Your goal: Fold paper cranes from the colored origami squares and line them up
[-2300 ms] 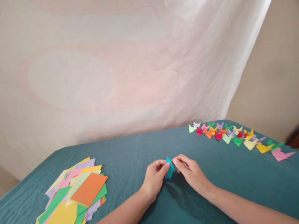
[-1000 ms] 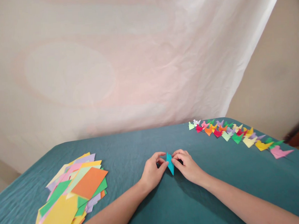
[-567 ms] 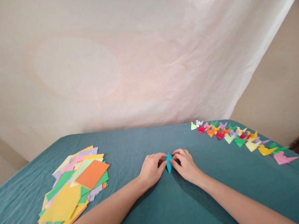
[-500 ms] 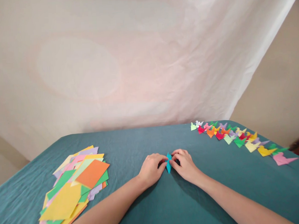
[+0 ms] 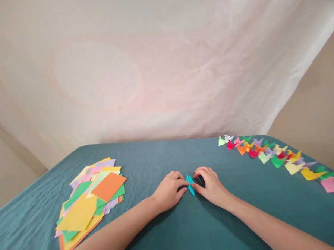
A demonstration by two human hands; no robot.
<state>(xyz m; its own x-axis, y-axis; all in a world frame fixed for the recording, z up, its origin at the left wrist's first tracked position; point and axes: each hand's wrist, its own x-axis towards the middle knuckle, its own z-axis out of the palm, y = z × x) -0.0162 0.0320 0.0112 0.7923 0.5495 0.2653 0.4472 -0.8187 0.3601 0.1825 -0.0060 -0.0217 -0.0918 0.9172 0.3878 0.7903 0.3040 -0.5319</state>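
Note:
A small blue origami paper [image 5: 191,190], folded into a narrow pointed shape, is between my two hands over the middle of the table. The fingertips of my left hand [image 5: 170,190] close on its left side, with the thumb just below the index finger. From the right, my right hand [image 5: 211,185] has its thumb against the paper's edge and its index finger curled near the upper point. The fingers partly cover the folds, so the exact shape is hard to make out.
A loose pile of coloured paper sheets [image 5: 108,187] lies on the left of the green cloth-covered table [image 5: 167,237]. Rows of folded paper birds [image 5: 294,167] in several colours stand along the right side. A pale cloth [image 5: 164,73] hangs behind the table.
The blue paper has tilted, its lower point now swung to the right. My fingers have shifted slightly around it. The whole view has turned a little to the left.

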